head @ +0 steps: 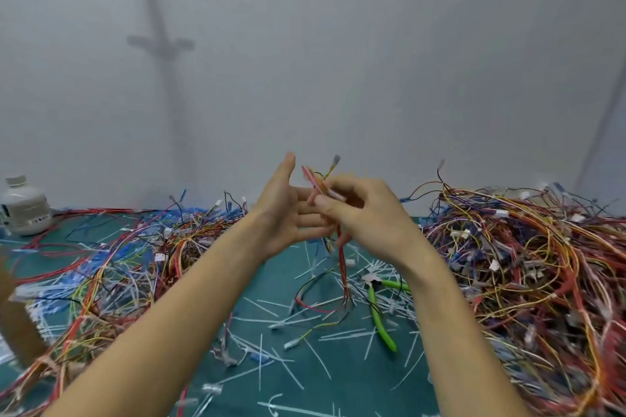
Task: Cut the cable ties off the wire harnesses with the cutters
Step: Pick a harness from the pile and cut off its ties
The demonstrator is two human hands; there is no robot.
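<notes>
A thin wire harness of red, yellow and black wires hangs above the green mat, its lower end trailing onto the mat. My right hand pinches its upper part, where a pale tie end sticks out past the fingers. My left hand is beside it, palm turned inward, fingers spread and touching the wires behind my right fingers. The green-handled cutters lie on the mat below my right wrist, held by neither hand.
A big tangled heap of harnesses fills the right side. Another heap spreads on the left. Several cut white ties litter the green mat. A white bottle stands far left; a brown object is at the left edge.
</notes>
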